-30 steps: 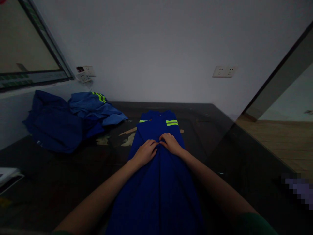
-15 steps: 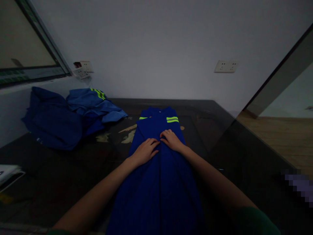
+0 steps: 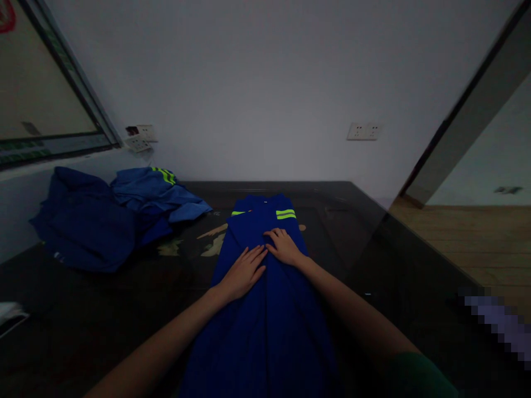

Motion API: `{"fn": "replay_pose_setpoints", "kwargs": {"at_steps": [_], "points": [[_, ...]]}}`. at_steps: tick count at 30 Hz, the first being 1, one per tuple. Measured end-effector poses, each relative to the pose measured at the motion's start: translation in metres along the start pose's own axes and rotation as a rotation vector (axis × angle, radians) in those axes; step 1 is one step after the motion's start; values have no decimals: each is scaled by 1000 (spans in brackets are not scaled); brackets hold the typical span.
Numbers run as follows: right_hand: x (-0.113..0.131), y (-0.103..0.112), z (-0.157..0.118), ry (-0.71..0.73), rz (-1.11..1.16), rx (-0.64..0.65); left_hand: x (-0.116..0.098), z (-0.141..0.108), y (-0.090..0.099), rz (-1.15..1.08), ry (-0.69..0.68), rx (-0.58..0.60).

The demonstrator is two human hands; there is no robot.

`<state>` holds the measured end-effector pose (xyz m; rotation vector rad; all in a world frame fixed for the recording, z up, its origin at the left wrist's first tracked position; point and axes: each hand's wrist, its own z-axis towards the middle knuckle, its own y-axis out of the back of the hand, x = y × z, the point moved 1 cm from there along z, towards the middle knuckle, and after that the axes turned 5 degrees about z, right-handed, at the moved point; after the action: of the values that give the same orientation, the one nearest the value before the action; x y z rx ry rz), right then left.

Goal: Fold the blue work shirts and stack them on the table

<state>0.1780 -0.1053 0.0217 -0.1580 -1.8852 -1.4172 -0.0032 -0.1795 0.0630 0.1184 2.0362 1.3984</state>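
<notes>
A long blue garment (image 3: pixel 265 331) with yellow-green reflective stripes near its collar lies folded lengthwise on the dark table (image 3: pixel 373 331). Its two folded edges meet in a line down the middle. My left hand (image 3: pixel 244 271) rests on the cloth left of that line, fingers stretched out and pointing up towards the collar. Just across the line, my right hand (image 3: pixel 283 246) lies on the upper part of the garment with its fingers apart and slightly bent. The fingertips of both hands are close together.
Crumpled blue clothes (image 3: pixel 91 221) with some yellow-green stripes are heaped at the back left. A white object (image 3: pixel 11 314) sits at the left edge. Wall sockets (image 3: pixel 363 131) are behind the table. A pixelated purplish thing (image 3: pixel 498 320) shows at the right.
My left hand has moved slightly down the garment and its fingers are straighter. My right hand still rests on the cloth. The whole view has shifted a little.
</notes>
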Motion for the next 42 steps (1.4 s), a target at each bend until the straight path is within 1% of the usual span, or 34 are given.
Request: {"fn": "replay_pose_setpoints", "kwargs": {"at_steps": [1, 3, 5, 6, 7, 9, 11, 12, 14, 16, 18, 20, 24, 27, 29, 32, 34, 35, 37, 39, 42], "points": [[-4, 4, 3, -26, 73, -38, -1, 1, 0, -2, -18, 3], [-13, 14, 10, -90, 211, -155, -3, 1, 1, -1, -30, 13], [-22, 25, 15, -137, 278, -247, -3, 2, 2, -7, -18, 19], [-26, 29, 16, -137, 274, -255, -3, 3, 3, -18, -6, 14], [-29, 32, 15, -128, 248, -240, -3, 6, 5, -35, 15, 2], [-34, 34, 12, -105, 161, -170, -3, 16, 10, -82, 87, -56], [-37, 30, 7, -98, 87, -110, -2, 33, 13, -125, 183, -128], [-38, 27, 5, -99, 68, -91, -2, 44, 14, -144, 227, -145], [-40, 21, 1, -96, 54, -64, -1, 63, 12, -181, 303, -132], [-43, 16, -2, -99, 44, -35, 0, 77, 9, -215, 351, -88], [-46, 13, -4, -106, 16, 8, 2, 81, 5, -249, 355, -59], [-51, 11, -6, -107, -27, 44, 5, 80, 3, -288, 335, -45], [-57, 8, -8, -102, -93, 52, 12, 74, 0, -405, 354, -43], [-53, 11, -8, -103, -109, 53, 19, 78, -4, -518, 407, -39], [-47, 16, -5, -94, -122, 44, 22, 82, -7, -560, 446, -21], [-32, 24, 3, -2, -83, -3, 26, 87, -8, -578, 471, 7], [-22, 25, 9, 65, -6, 11, 28, 86, -7, -589, 476, -3], [-18, 24, 13, 78, 25, 41, 29, 85, -7, -600, 476, -16], [-12, 19, 17, 58, 31, 111, 31, 81, -6, -624, 471, -47], [-9, 13, 19, 12, -33, 150, 32, 77, -6, -634, 447, -69], [-7, 6, 18, -16, -177, 155, 30, 72, -8, -574, 399, -83]]}}
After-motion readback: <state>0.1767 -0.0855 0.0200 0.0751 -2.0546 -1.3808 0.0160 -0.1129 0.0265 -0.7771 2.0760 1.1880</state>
